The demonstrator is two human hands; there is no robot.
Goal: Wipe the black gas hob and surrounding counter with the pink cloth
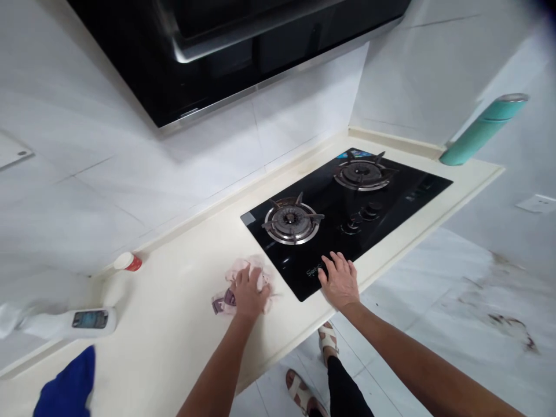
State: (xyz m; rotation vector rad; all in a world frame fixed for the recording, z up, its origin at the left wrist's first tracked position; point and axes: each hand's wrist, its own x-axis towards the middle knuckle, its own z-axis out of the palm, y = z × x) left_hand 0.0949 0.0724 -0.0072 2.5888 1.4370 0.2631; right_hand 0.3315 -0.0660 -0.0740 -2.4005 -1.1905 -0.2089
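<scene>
My left hand (251,289) presses down on a crumpled pink cloth (237,271) with purple patches, its fingers bent over the fabric. The cloth lies on the cream countertop (182,324), just left of the black gas stove (313,249). With fingers apart and nothing in them, my right hand (341,282) rests on the stove's front edge, beside white lettering on the glass. Farther back on the stove are the left burner (291,220), the right burner (362,172) and two black knobs (360,217).
A black range hood (260,52) hangs above the stove. A green cylindrical bottle (482,130) stands at the counter's right end. To the left are a red and white cup (128,262), a white device with a dark screen (89,320) and a blue cloth (67,385).
</scene>
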